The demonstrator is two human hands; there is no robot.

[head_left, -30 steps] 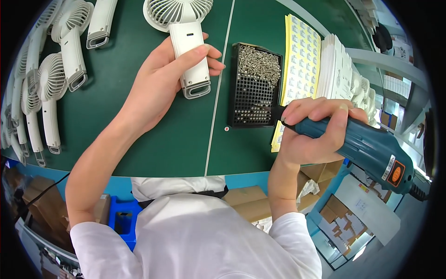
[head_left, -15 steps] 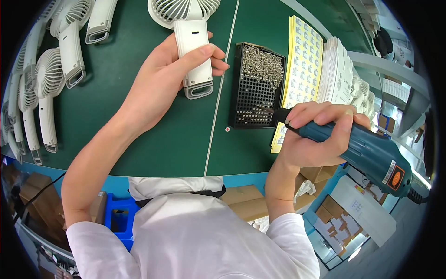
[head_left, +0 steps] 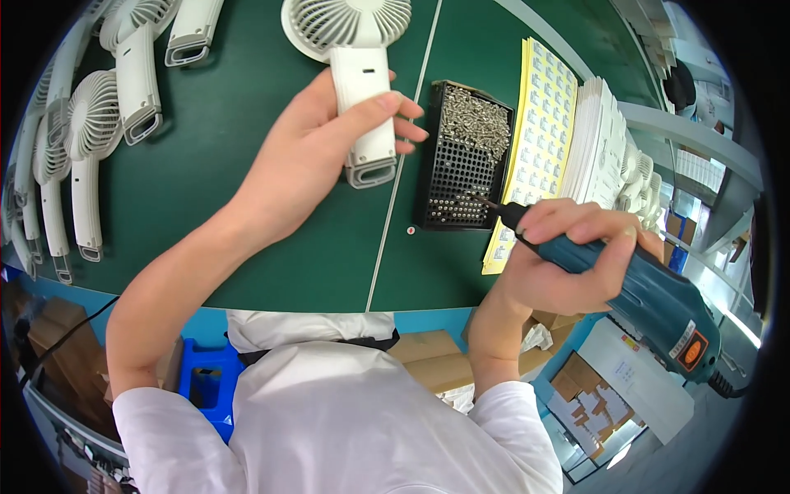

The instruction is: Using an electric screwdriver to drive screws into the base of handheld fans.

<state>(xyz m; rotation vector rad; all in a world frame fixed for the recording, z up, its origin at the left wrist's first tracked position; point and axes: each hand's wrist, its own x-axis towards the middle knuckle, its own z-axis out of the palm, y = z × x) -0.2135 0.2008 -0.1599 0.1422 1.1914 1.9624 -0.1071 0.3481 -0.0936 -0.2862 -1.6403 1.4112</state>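
My left hand (head_left: 317,148) is closed round the handle of a white handheld fan (head_left: 362,90). The fan's round grille points away from me, and a wire loop sticks out at its near end. In my right hand (head_left: 576,255) is a blue-green electric screwdriver (head_left: 658,309), gripped with the fingers wrapped round its body. Its thin bit points left, the tip over the near rows of a black screw tray (head_left: 425,177). Loose silvery screws (head_left: 475,119) are heaped in the tray's far half, and several stand in its near holes. Whether the bit touches a screw I cannot tell.
Several more white fans (head_left: 92,115) lie at the left of the green table (head_left: 239,115). Yellow-edged label sheets (head_left: 539,119) and a stack of white papers (head_left: 594,140) lie right of the tray. A small red-and-white round piece (head_left: 411,231) sits near its corner. Below is a blue crate (head_left: 206,379).
The left hand and its fan have shifted slightly right and nearer in the picture. The screwdriver has dropped a little and its rear end has tilted lower; its bit shows more clearly over the tray.
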